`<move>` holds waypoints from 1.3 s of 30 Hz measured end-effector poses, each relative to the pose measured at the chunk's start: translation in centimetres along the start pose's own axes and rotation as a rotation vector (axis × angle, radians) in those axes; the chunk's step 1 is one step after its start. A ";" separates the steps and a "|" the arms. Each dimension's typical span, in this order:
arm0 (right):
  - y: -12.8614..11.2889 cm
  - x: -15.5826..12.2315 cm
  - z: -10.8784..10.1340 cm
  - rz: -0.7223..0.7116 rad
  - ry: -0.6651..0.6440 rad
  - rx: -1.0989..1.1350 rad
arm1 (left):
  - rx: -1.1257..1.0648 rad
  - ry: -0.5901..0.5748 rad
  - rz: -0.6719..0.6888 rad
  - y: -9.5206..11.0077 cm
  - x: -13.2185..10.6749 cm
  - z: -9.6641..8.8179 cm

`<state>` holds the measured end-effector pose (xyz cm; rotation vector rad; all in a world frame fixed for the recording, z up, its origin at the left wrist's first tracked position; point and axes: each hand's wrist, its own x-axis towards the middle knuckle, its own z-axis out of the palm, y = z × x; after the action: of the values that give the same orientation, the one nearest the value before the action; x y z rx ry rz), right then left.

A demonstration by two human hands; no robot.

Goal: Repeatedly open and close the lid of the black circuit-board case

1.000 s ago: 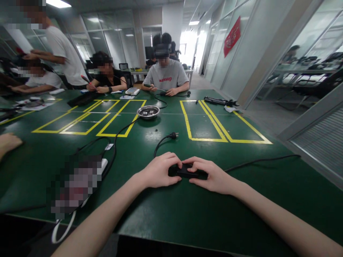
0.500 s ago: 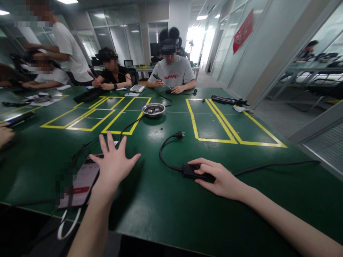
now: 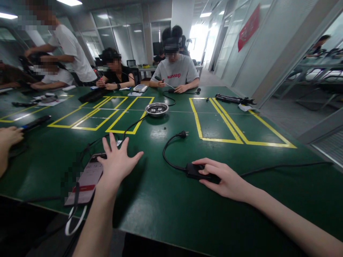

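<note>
My right hand (image 3: pixel 219 178) is closed around a black power adapter (image 3: pixel 193 171) lying on the green table (image 3: pixel 166 200). From the adapter a short cord curves away to a black plug (image 3: pixel 182 134) with its prongs facing right. Another thin black cable (image 3: pixel 284 166) runs from beneath my hand to the right edge. My left hand (image 3: pixel 118 160) is open with fingers spread, raised over the table and holding nothing. Beside and partly beneath it lies a phone (image 3: pixel 85 182) with a lit screen and a white cable (image 3: pixel 76 228) at its lower end.
A metal bowl (image 3: pixel 157 104) with small metal parts stands mid-table, a black cord beside it. Yellow tape (image 3: pixel 222 140) marks rectangles. Opposite sits a person (image 3: pixel 175 69) holding a screwdriver. At the left edge, a co-worker's hand (image 3: pixel 10 139) is near a black tool (image 3: pixel 37 123).
The whole view has shifted slightly, so things appear further right. The co-worker's hand at the left shows more fully. My left hand stays spread and my right hand keeps its hold on the adapter.
</note>
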<state>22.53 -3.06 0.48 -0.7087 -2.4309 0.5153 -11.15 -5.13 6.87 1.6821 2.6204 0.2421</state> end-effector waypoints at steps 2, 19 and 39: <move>0.0 0.0 0.0 0.009 -0.002 0.007 | -0.007 0.010 -0.002 0.0 0.0 0.1; 0.1 0.4 0.4 0.018 0.047 -0.011 | -0.231 -0.108 1.017 6.7 -2.6 4.0; 1.9 0.1 0.4 0.125 0.154 -0.079 | -0.236 -0.115 1.305 9.4 -1.2 7.2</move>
<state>22.95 -1.63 -0.69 -0.9041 -2.2835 0.3991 -1.46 -1.48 1.03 2.8217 0.9815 0.3917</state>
